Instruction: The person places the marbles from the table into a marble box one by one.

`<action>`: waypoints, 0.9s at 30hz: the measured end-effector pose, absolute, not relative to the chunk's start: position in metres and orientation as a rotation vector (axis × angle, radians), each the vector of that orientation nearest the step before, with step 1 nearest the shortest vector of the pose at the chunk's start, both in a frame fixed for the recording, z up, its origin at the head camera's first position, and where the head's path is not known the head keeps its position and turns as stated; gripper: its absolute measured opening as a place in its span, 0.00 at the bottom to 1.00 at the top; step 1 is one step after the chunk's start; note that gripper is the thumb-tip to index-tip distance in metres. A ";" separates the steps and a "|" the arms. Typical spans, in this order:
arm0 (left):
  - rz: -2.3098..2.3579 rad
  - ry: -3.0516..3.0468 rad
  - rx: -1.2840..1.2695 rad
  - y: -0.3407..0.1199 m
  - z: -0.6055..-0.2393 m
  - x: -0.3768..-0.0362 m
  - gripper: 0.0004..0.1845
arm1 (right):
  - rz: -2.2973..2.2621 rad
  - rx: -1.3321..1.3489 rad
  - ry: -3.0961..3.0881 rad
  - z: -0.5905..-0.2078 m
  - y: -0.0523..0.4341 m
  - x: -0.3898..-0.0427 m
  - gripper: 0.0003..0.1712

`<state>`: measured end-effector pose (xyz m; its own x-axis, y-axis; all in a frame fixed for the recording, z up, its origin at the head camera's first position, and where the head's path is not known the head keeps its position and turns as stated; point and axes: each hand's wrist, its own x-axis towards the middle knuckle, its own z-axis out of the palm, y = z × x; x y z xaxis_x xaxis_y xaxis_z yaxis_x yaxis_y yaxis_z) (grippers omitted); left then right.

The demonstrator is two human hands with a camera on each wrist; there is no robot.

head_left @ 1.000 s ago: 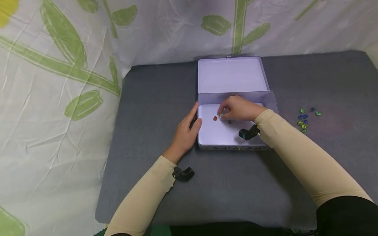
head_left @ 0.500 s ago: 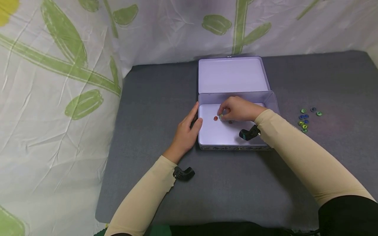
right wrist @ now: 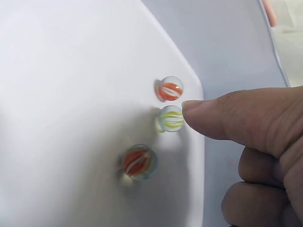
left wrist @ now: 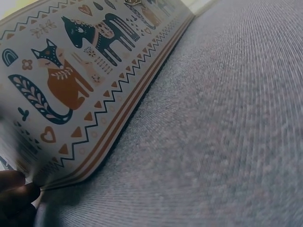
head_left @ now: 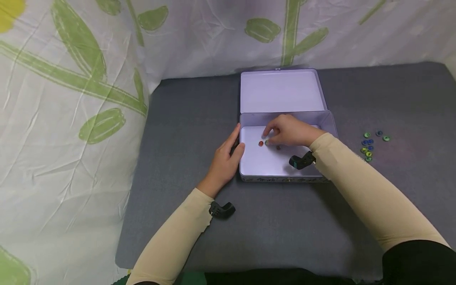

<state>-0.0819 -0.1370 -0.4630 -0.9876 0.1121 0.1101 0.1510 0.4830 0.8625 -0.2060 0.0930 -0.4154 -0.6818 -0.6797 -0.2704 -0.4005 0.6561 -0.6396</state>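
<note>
Three marbles are lying in the tin; more are waiting on the surface. The right hand, thumb straight, is touching the yellow-striped marble. The left hand, fingers straight, is steadying the tin.

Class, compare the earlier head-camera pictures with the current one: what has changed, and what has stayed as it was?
Almost nothing changed. The right hand remains inside the open tin, its fingertip by the yellow-green marble, with two orange marbles beside it. The left hand still rests against the tin's left wall. The loose marbles on the table are unmoved.

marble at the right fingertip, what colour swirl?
Yellow-green swirl in clear glass: the marble by the right hand fingertip. Right wrist view shows it best.
</note>
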 end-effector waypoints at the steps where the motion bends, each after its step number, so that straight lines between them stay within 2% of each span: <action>1: -1.558 -2.674 -0.237 -0.137 -0.463 -0.082 0.33 | -0.762 -0.839 2.383 -0.415 0.094 -0.206 0.11; 15: -1.546 -2.679 -0.193 -0.135 -0.464 -0.080 0.33 | -0.782 -0.804 2.410 -0.407 0.098 -0.204 0.13; 27: -1.546 -2.661 -0.214 -0.134 -0.462 -0.080 0.33 | -0.800 -0.865 2.515 -0.381 0.110 -0.203 0.12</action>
<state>-0.0805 -0.1339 -0.4623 -0.9888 0.0913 0.1182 0.1479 0.4885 0.8599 -0.2033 0.1095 -0.3806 -0.7468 -0.6481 -0.1490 -0.4430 0.6520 -0.6153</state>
